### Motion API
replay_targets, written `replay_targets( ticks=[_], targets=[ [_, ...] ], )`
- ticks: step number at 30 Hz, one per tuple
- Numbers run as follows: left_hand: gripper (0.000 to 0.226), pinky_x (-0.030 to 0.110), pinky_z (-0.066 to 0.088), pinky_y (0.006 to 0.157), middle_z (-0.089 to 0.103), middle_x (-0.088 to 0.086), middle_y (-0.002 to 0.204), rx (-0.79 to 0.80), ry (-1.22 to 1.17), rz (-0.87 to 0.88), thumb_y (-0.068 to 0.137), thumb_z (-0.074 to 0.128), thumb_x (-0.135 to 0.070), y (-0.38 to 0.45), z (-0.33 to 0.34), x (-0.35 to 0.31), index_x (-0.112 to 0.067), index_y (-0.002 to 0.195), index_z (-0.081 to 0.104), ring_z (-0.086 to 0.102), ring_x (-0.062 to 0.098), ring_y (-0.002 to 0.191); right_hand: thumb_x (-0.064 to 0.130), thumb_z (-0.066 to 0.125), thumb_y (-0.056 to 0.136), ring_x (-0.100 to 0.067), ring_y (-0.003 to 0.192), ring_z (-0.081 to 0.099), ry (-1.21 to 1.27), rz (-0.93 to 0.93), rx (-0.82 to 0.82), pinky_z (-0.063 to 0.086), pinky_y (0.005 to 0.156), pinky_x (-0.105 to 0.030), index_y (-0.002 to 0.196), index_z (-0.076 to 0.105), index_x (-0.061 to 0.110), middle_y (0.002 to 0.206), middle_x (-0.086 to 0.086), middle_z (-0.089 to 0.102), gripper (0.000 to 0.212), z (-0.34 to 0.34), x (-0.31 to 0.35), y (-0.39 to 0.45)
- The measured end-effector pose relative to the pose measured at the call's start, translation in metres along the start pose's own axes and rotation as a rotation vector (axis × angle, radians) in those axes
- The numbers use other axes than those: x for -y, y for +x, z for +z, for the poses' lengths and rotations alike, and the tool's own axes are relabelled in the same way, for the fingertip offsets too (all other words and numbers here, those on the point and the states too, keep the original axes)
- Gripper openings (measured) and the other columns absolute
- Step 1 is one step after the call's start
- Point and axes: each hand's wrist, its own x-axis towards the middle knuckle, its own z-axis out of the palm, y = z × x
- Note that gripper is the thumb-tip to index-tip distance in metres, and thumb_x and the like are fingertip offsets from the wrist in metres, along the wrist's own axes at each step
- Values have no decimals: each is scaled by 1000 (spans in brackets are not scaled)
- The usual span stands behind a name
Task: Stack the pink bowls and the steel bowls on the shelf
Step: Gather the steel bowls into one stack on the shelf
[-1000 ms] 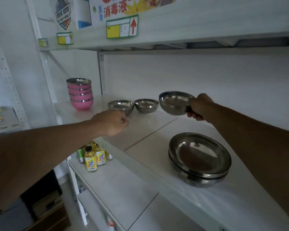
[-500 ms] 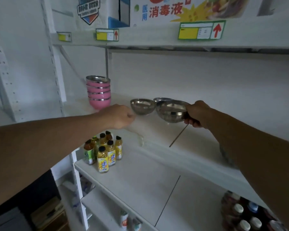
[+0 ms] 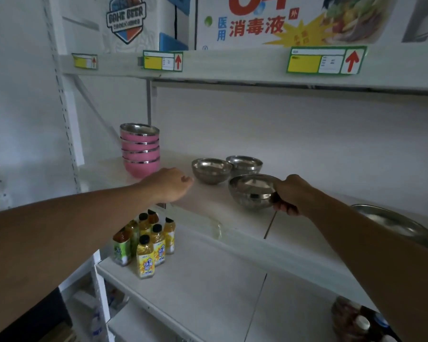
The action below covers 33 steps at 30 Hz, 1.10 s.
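four pink bowls (image 3: 140, 154) sit nested in one stack at the back left of the white shelf (image 3: 245, 225), each with a smooth rounded pink body and a shiny steel rim. three small steel bowls are in view: two rest on the shelf side by side, the left steel bowl (image 3: 211, 170) and the rear steel bowl (image 3: 244, 164), both round, deep and mirror-bright. the third, the held steel bowl (image 3: 253, 191), is gripped at its right rim by the right hand (image 3: 294, 193), its fingers (image 3: 286, 208) curled closed around the edge, in front of the other two. the left hand (image 3: 169, 183) hovers loosely curled, holding nothing, between the pink stack and the left steel bowl. one wide, shallow steel basin (image 3: 400, 225) lies at the shelf's right. several yellow-labelled drink bottles (image 3: 146, 245) stand clustered on the lower shelf.
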Motion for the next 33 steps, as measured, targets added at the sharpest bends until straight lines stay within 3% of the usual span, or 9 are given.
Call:
replay_targets(
  ticks=[5, 7, 11, 16, 20, 24, 27, 31, 33],
  targets=[
    [74, 35, 58, 71, 74, 15, 86, 5, -105, -166, 112, 31, -61, 44, 3, 0, 1, 103, 69, 75, 30, 78, 15, 51, 97, -16, 33, 48, 10, 1, 22, 36, 41, -19, 77, 74, -3, 55, -14, 68, 35, 0, 3, 22],
    [70, 38, 65, 74, 78, 15, 92, -22, -202, -241, 109, 30, -68, 64, 9, -3, -6, 110, 61, 79, 30, 81, 14, 50, 97, -15, 33, 48, 19, 12, 30, 36, 40, -19, 79, 74, -3, 54, -14, 68, 34, 1, 3, 30],
    [89, 33, 53, 69, 76, 18, 100, -28, -339, -349, 104, 27, -76, 103, 30, -8, 0, 132, 63, 73, 32, 82, 17, 51, 99, -15, 34, 48, 27, 51, 42, 37, 40, -21, 81, 75, -3, 55, -13, 69, 37, 1, 2, 34],
    [68, 24, 40, 49, 63, 17, 75, -17, -528, -388, 104, 45, -54, 148, 51, -10, 6, 125, 70, 55, 27, 52, 25, 49, 106, -14, 40, 48, 117, 123, 48, 38, 40, -20, 76, 74, 1, 56, -10, 68, 45, -6, -3, 28],
    [50, 26, 37, 44, 62, 19, 63, -55, -545, -366, 105, 50, -28, 160, 62, -4, 12, 124, 72, 55, 27, 48, 29, 47, 109, -13, 42, 48, 166, 184, 1, 38, 39, -19, 84, 74, 1, 59, -10, 66, 46, -8, -3, 16],
    [42, 28, 39, 46, 63, 19, 63, -83, -547, -312, 102, 53, -28, 159, 59, 4, 8, 105, 75, 60, 29, 53, 25, 46, 109, -15, 44, 49, 148, 191, -102, 39, 40, -21, 95, 75, -3, 58, -10, 67, 43, -9, 4, 10],
    [33, 25, 39, 44, 65, 19, 61, -39, -559, -307, 95, 52, -20, 150, 59, 6, 6, 95, 74, 59, 28, 49, 24, 46, 106, -15, 41, 48, 142, 192, -165, 39, 40, -20, 91, 75, -1, 54, -7, 66, 41, -5, 6, 2],
    [31, 28, 46, 50, 73, 21, 67, -48, -573, -272, 89, 51, -20, 132, 55, -3, 1, 88, 73, 68, 32, 54, 26, 49, 105, -15, 38, 47, 170, 212, -172, 37, 40, -18, 88, 74, -1, 53, -8, 65, 40, -4, 4, -14],
    [31, 26, 46, 47, 71, 18, 58, -66, -596, -264, 88, 52, -21, 123, 49, -10, 0, 82, 73, 66, 30, 49, 28, 50, 104, -14, 37, 46, 208, 204, -166, 35, 39, -18, 90, 75, -2, 53, -8, 65, 42, -7, 1, -23]
  ],
)
